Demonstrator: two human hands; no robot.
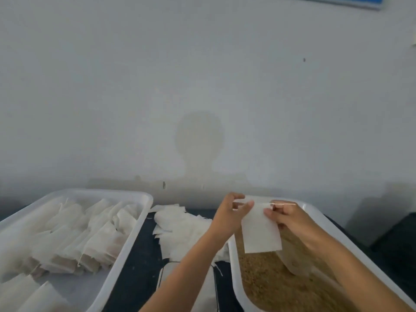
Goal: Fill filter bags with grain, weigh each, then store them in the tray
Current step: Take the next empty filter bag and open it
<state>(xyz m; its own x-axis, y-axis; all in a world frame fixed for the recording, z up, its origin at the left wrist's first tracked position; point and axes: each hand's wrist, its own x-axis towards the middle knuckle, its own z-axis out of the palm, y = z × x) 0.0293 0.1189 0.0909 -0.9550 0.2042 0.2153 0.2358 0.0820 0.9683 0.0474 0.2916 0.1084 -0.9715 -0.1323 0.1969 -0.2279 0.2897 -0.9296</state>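
Observation:
An empty white filter bag (261, 233) hangs over the grain tray (315, 212). My left hand (229, 212) pinches its top left corner. My right hand (286, 215) pinches its top right edge, where a thin drawstring sticks out. Brown grain (270, 280) fills that white tray at the right. A translucent scoop (297, 262) lies in the grain under my right forearm. At the left stands a white tray (135, 239) with several filled bags (85, 239) laid in rows.
A loose pile of empty filter bags (180, 230) lies on the dark table between the two trays. A white scale (211, 287) shows partly under my left forearm. A pale wall rises close behind the table.

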